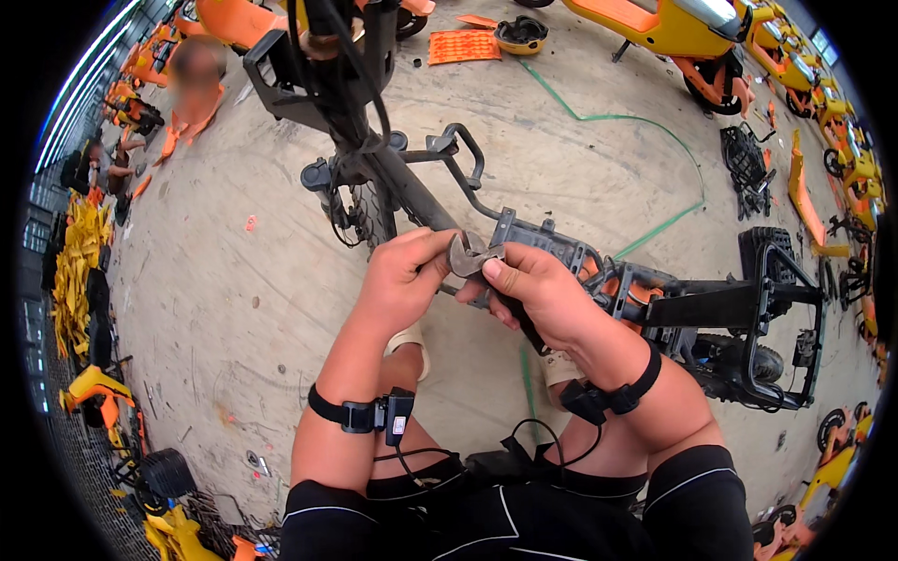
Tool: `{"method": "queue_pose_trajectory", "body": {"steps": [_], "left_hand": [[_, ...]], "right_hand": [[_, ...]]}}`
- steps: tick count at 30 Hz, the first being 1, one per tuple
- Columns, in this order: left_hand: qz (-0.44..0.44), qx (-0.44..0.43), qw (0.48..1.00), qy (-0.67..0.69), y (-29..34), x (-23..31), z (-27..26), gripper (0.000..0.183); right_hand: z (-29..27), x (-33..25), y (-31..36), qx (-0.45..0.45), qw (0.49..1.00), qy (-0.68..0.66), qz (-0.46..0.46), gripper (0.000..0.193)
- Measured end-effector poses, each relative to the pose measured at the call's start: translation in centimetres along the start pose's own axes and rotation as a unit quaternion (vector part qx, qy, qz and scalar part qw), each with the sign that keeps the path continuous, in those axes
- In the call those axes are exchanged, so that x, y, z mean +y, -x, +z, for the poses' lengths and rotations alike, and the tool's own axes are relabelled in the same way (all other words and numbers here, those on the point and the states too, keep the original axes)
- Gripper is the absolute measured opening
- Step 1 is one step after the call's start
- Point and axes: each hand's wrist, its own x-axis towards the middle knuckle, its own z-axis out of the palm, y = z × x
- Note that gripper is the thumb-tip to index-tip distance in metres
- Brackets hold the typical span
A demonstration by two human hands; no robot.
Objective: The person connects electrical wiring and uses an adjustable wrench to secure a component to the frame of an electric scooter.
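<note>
My right hand [533, 285] is wrapped round the dark handle of an adjustable wrench [468, 258], its thumb pressed beside the metal head. At the other side of the jaws, my left hand [407, 271] is closed, thumb and forefinger pinching at the jaw's edge. Whether anything small lies between those fingertips is hidden. Both hands are held over the bare dark frame of a scooter [407, 187], close to its sloping tube. The scooter's front wheel [374, 213] is beyond my left hand.
The scooter's rear rack [790, 294] extends to the right. Orange-and-yellow scooters [673, 33] line the far side. An upturned helmet [521, 35] lies beside an orange perforated panel [465, 47]. Green strap [645, 117] crosses the floor. Yellow panels [79, 271] are piled at left, where other people sit.
</note>
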Motion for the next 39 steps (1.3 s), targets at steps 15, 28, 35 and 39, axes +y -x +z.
{"method": "queue_pose_trajectory", "body": {"steps": [15,28,35,39], "left_hand": [[0.070,-0.011,0.997,0.013,0.0,0.2,-0.1,0.032],[0.053,-0.028,0.995,-0.084,0.0,-0.2,-0.1,0.019],[0.001,-0.039,0.995,-0.088,-0.5,-0.2,0.8,0.014],[-0.019,-0.018,0.996,-0.080,-0.8,-0.6,1.4,0.012]], "right_hand": [[0.6,-0.4,0.8,-0.006,0.999,-0.039,-0.009,0.034],[-0.6,-0.2,-0.1,0.006,0.999,-0.034,0.015,0.057],[-1.5,0.7,-1.0,0.023,0.995,-0.097,0.030,0.053],[-1.3,0.8,-1.3,0.069,0.994,-0.085,0.031,0.050]]}}
